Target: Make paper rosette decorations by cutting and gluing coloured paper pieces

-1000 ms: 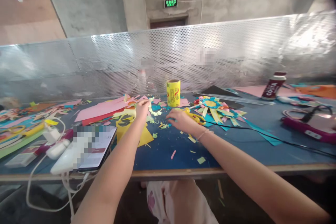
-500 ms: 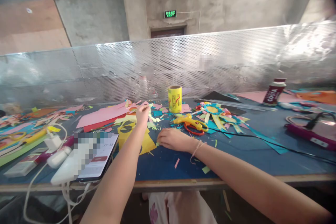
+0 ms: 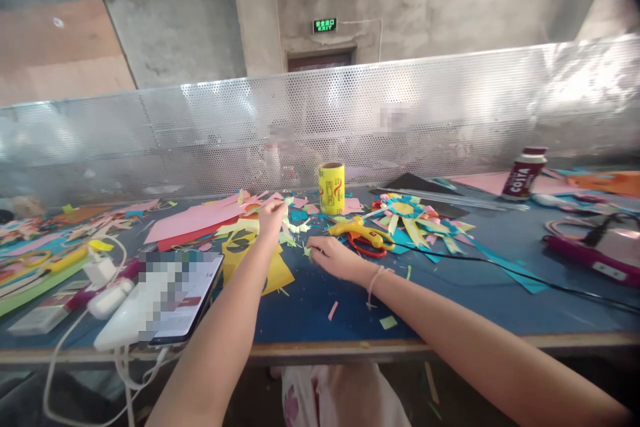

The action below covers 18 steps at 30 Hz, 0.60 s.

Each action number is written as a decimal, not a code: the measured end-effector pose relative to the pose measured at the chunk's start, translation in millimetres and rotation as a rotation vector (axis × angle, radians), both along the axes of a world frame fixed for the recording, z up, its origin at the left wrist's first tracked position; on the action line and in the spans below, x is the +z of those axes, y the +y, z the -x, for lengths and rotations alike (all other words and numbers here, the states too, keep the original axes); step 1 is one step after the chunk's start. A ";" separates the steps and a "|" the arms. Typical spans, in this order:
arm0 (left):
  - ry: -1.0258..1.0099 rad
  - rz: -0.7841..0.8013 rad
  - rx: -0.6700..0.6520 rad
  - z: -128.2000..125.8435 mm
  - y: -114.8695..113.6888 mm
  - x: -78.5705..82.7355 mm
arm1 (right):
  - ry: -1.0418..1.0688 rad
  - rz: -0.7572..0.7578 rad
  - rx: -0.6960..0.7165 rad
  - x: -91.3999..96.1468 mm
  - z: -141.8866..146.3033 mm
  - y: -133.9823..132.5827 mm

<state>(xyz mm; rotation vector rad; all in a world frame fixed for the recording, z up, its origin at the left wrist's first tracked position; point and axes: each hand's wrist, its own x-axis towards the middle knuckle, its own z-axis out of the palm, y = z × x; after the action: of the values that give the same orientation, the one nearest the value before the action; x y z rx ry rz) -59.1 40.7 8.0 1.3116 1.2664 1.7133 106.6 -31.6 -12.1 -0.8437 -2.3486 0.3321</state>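
Observation:
My left hand (image 3: 271, 215) reaches out over a heap of coloured paper offcuts (image 3: 295, 223) and pinches a small pale scrap at its fingertips. My right hand (image 3: 334, 257) lies low on the blue table (image 3: 450, 280), fingers curled on a small green paper bit at its left side. A yellow glue gun (image 3: 361, 230) lies on red-handled scissors just right of that hand. A yellow sheet with cut-outs (image 3: 250, 257) lies under my left forearm.
A yellow tape roll (image 3: 331, 187) stands behind the scraps. A paper flower (image 3: 410, 213) lies to the right, with a black cable, a bottle (image 3: 522, 173) and a pink device (image 3: 595, 247). A phone (image 3: 180, 297), charger and cords sit at the left. A perforated metal screen backs the table.
My right hand went from the glue gun toward me, then slid a little away again to the scraps, gathering a green bit. My left hand stayed at the paper heap.

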 end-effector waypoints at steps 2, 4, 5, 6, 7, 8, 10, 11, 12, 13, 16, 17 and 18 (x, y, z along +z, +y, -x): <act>0.012 0.044 -0.049 -3.1 -0.8 -1.3 | 0.126 0.117 -0.094 -0.6 -4.1 7.4; 0.034 0.086 -0.104 -8.1 -2.8 -2.8 | 0.258 0.183 -0.176 -1.0 -10.3 17.2; 0.048 0.097 -0.125 -11.1 -4.3 -3.6 | 0.322 0.204 -0.206 -0.8 -13.9 22.3; 0.064 0.100 -0.142 -14.3 -5.9 -4.4 | 0.377 0.219 -0.229 -0.3 -17.7 27.0; 0.080 0.097 -0.158 -17.4 -7.7 -5.3 | 0.431 0.228 -0.253 0.7 -21.5 31.3; 0.095 0.088 -0.176 -20.4 -9.4 -6.1 | 0.482 0.241 -0.278 2.0 -25.2 34.7; 0.125 0.062 -0.206 -25.7 -12.3 -7.9 | 0.567 0.276 -0.310 5.1 -31.4 39.1; 0.139 0.046 -0.216 -28.1 -13.5 -8.8 | 0.592 0.292 -0.321 6.6 -33.7 40.2; 0.147 0.034 -0.224 -30.3 -14.6 -9.4 | 0.607 0.304 -0.329 7.9 -35.4 40.6; 0.150 0.027 -0.232 -32.4 -15.6 -9.9 | 0.614 0.308 -0.337 8.9 -36.7 40.7; 0.140 0.024 -0.263 -37.9 -18.6 -10.1 | 0.604 0.276 -0.348 10.3 -38.6 40.3; 0.138 0.026 -0.270 -39.3 -19.7 -9.7 | 0.599 0.260 -0.345 10.4 -38.9 40.3; 0.141 0.026 -0.271 -40.4 -20.7 -9.1 | 0.595 0.248 -0.340 10.6 -39.2 40.4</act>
<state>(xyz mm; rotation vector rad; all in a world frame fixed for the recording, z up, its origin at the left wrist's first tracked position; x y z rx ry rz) -18.6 19.9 -1.1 1.5342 1.1239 1.4324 145.8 8.8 -1.5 -1.0660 -1.6060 0.6372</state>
